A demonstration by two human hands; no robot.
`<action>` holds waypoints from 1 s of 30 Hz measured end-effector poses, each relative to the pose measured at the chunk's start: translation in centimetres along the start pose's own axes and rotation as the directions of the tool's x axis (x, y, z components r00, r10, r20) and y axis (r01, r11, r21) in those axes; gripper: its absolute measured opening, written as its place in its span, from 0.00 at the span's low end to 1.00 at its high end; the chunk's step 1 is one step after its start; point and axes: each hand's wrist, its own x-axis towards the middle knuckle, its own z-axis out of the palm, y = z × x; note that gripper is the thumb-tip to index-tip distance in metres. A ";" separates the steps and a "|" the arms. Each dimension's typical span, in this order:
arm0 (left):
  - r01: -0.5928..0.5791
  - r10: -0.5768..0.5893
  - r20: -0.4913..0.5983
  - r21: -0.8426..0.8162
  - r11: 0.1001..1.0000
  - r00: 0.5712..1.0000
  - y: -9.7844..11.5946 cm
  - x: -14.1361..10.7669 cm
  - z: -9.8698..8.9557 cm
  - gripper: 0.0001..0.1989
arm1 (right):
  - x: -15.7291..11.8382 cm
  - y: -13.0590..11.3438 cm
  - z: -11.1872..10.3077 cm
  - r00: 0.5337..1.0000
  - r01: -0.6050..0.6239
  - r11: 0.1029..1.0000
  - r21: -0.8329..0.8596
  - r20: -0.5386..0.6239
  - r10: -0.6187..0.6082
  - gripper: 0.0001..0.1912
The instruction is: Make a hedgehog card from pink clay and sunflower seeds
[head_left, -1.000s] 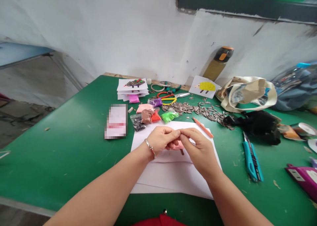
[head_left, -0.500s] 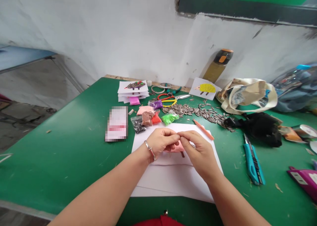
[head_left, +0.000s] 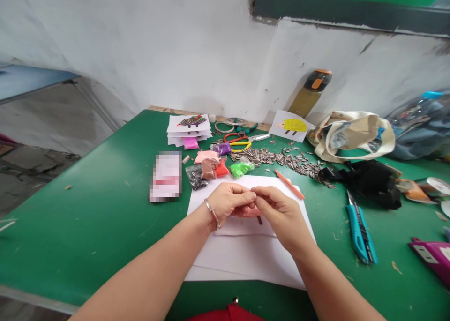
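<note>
My left hand (head_left: 234, 201) and my right hand (head_left: 279, 211) meet fingertip to fingertip over white paper (head_left: 246, 260). Both are closed in a pinch; whatever lies between the fingers is too small or hidden to name. Beneath them, partly covered, a pink clay shape (head_left: 252, 212) with a brown leg-like strip (head_left: 259, 220) lies on a smaller white sheet (head_left: 242, 227). Just beyond my hands are bags of clay: green (head_left: 241, 168), brown (head_left: 209, 168), red (head_left: 222, 167) and black (head_left: 196, 177). An orange pencil-like stick (head_left: 288, 184) rests at the paper's upper right.
Sunflower seeds (head_left: 298, 164) are strewn behind the paper. Scissors (head_left: 259, 137) and a hedgehog picture (head_left: 290, 125) lie farther back, near a bottle (head_left: 311, 93). At right are a teal utility knife (head_left: 360, 229), a black cloth-like bundle (head_left: 374, 182) and a purple tool (head_left: 432, 255).
My right fingers have shifted slightly and curl a little closer to the left fingertips. Both hands stay over the pink shape; the things on the table have not moved.
</note>
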 end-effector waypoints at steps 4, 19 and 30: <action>-0.020 0.022 -0.035 0.059 0.998 0.999 0.1 0.0 0.0 0.18 | 0.0 -0.3 -0.1 1.000 -0.013 1.000 -0.013 0.001 0.013 0.09; -0.046 0.046 0.004 0.156 0.987 0.999 0.1 0.0 0.1 0.18 | -0.2 -0.8 -0.4 0.999 0.003 0.997 -0.074 -0.034 -0.006 0.10; -0.061 0.063 -0.003 0.184 0.981 0.998 0.2 0.0 0.1 0.21 | -0.2 -0.9 -0.4 0.999 0.026 0.995 -0.093 -0.026 -0.028 0.09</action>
